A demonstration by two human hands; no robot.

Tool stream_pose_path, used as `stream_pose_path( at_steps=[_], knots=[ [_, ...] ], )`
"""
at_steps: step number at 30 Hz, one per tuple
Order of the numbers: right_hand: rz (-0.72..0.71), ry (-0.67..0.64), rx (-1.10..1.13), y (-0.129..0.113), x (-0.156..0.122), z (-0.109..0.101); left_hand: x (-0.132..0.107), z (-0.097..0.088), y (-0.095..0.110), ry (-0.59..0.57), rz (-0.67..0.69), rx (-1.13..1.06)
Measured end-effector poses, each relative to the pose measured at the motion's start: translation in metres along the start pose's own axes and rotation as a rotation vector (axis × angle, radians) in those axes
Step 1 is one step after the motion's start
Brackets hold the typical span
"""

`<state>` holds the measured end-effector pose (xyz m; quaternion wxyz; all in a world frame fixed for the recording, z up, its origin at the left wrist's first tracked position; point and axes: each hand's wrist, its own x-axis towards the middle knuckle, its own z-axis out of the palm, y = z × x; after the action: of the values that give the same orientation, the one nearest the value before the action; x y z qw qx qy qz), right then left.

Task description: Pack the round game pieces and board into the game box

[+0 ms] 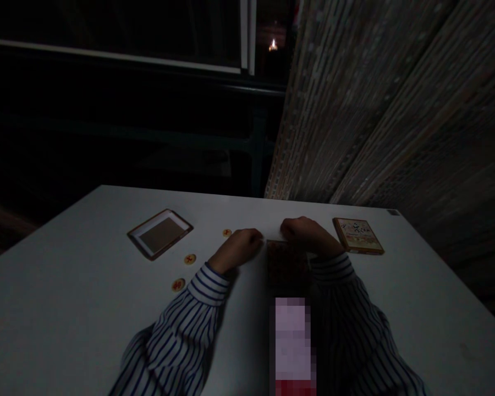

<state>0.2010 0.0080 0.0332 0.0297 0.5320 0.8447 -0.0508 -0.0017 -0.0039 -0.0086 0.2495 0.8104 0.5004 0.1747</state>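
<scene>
Striped sleeves (179, 327) over the desk (66, 300), L hand (238, 248) & R hand (309, 235) by a dark square (284, 267).
Both hands curled, fingers bent in; too dim to tell if either has hold of anything. L hand's just off the square's far L corner, R hand's at its far R side. Square sits b/w the forearms w/ dull reddish patches, can't make out a count. Prob. only partway, I'd judge: 3 cream discs w/ red marks lie loose L of the square, i.e. far disc (227, 233), mid disc (190, 259), near disc (178, 284), well apart; whatever's in the square looks unsorted, tho hard to see. Shallow tray (160, 234) far L, printed box (358, 236) far R, both untouched.
</scene>
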Motion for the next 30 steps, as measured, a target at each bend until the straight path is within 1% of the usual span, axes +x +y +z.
stream_pose_path(
  at_steps=[7,12,14,15,18,22,25,28,30],
  knots=[
    [-0.010,0.126,0.038,0.006,-0.006,-0.008,0.000,0.001,0.008,0.060,0.015,0.092],
    [-0.020,0.180,0.069,0.004,-0.010,-0.014,-0.002,0.000,0.021,0.074,0.032,0.089],
    [-0.035,0.211,0.090,0.003,-0.013,-0.017,-0.003,0.002,0.024,0.084,0.025,0.085],
    [-0.043,0.225,0.103,0.003,-0.014,-0.018,-0.004,0.004,0.024,0.107,0.029,0.073],
    [-0.051,0.253,0.139,0.001,-0.019,-0.021,-0.010,0.014,0.019,0.181,0.048,0.016],
    [-0.048,0.294,0.168,-0.002,-0.024,-0.025,-0.025,0.031,0.008,0.328,-0.008,-0.065],
    [-0.046,0.320,0.190,-0.003,-0.027,-0.023,-0.039,0.044,0.003,0.368,-0.022,-0.120],
    [-0.039,0.360,0.211,-0.001,-0.031,-0.014,-0.050,0.057,0.002,0.393,-0.046,-0.136],
    [-0.027,0.376,0.228,0.003,-0.036,-0.001,-0.056,0.067,0.001,0.425,-0.046,-0.155]
  ],
)
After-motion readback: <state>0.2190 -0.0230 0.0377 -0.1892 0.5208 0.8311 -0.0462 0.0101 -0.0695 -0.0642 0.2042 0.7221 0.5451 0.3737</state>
